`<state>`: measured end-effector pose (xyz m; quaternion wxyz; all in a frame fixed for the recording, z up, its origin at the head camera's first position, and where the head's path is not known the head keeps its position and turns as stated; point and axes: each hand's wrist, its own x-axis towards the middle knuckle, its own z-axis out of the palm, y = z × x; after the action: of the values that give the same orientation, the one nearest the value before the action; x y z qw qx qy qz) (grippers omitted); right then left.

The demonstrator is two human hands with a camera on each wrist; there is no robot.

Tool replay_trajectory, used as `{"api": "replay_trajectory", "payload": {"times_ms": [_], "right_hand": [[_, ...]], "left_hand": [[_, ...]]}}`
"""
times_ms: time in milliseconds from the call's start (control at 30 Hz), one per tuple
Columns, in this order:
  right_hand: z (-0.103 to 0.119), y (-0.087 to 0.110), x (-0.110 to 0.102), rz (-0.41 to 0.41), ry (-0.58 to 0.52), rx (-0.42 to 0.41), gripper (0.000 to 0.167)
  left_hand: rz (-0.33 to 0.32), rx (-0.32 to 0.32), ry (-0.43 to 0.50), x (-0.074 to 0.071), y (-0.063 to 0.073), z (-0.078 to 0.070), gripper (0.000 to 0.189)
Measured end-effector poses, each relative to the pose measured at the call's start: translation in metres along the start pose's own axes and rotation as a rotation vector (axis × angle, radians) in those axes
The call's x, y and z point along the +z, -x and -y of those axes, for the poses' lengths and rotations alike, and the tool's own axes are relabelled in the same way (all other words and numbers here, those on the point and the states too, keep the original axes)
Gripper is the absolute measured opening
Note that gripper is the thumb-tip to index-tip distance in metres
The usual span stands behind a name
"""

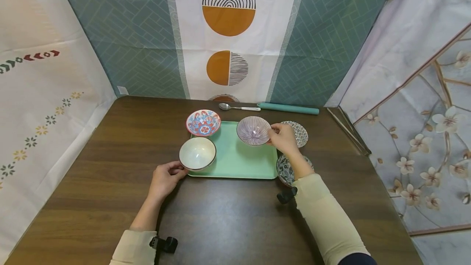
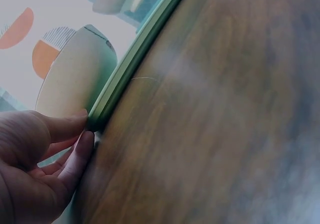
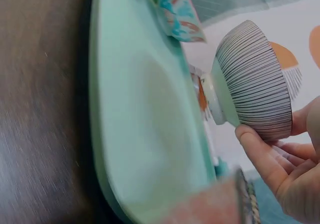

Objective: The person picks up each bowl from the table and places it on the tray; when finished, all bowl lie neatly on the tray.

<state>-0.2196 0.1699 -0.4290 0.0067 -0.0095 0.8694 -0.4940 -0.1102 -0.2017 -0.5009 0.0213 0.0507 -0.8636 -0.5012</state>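
Note:
My right hand [image 1: 285, 139] grips a purple-striped bowl [image 1: 253, 131] by its right side. The right wrist view shows this striped bowl [image 3: 255, 83] raised above the tray, with thumb and fingers on its wall. At the front left corner of the mint-green tray [image 1: 243, 167], my left hand [image 1: 165, 180] pinches the rim between thumb and finger, as the left wrist view shows. Right beside those fingers, a cream bowl with a dark rim [image 1: 197, 153] stands on the tray's left part. Behind it, a red-and-blue patterned bowl [image 1: 203, 122] sits at the back left corner.
Right of the tray are a grey-patterned dish [image 1: 299, 133] and a dark floral bowl [image 1: 285, 171], both partly hidden by my right arm. A spoon [image 1: 239, 107] and a long teal object [image 1: 288, 108] lie along the back table edge, before a hanging cloth.

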Motion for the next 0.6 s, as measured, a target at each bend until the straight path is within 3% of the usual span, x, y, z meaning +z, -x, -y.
{"api": "replay_trajectory", "payload": {"times_ms": [267,600], "right_hand": [[0.004,-0.005,0.032,0.091,0.065,0.021,0.035],[0.009,-0.011,0.059,0.139,0.123,-0.013,0.028]], "left_hand": [[-0.008,-0.005,0.003,-0.002,0.003,-0.001,0.028],[-0.002,-0.001,-0.01,-0.002,0.003,-0.002,0.028]]}}
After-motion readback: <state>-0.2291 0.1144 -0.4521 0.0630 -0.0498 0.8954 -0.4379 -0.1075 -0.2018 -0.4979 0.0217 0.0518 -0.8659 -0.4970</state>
